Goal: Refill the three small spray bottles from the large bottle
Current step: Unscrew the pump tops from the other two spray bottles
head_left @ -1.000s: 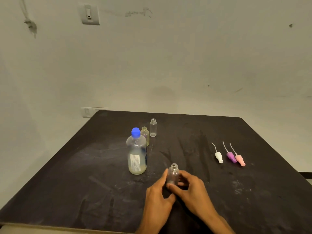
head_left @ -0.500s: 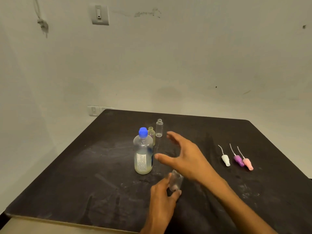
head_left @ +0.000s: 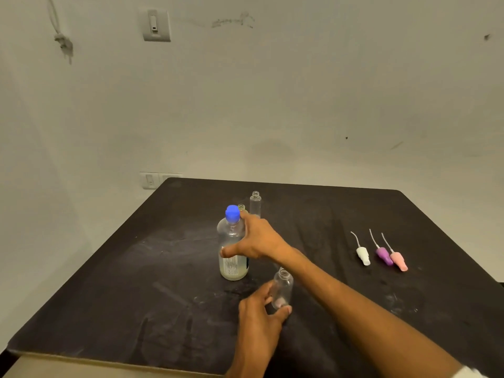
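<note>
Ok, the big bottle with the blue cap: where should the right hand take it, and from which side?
Judging by its pose, grip the large bottle round its straight middle, at the label, coming from its right side, where the right hand already reaches with spread fingers. It stands upright, and the blue cap still has to come off, so keep clear of the neck. The left hand holds a small bottle.
</note>
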